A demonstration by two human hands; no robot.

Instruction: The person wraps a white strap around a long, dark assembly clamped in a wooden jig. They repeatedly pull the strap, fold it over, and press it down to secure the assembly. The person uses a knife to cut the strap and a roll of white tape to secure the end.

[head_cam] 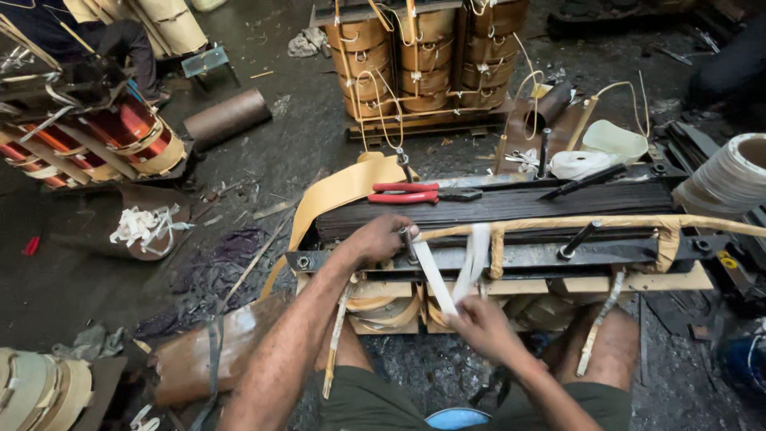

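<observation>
Left hand [381, 238] closed on one end of white tape [435, 275] at dark steel frame [527, 257]; right hand [479, 319] pinching its lower end. One red-handled pliers [407, 192] atop laminated core [511, 203]. One tape roll [576, 164] behind. Three wound coils [423, 56] beyond.

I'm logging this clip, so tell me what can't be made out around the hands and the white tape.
Head view only:
- Left hand: its fingers curl over the dark steel frame bar, hiding what they grip.
- White cloth tape strip: its lower end vanishes inside the right hand.
- Wound coils under the bar: mostly hidden by forearms and knees.
- Big white tape roll: cut off by the right edge.
</observation>
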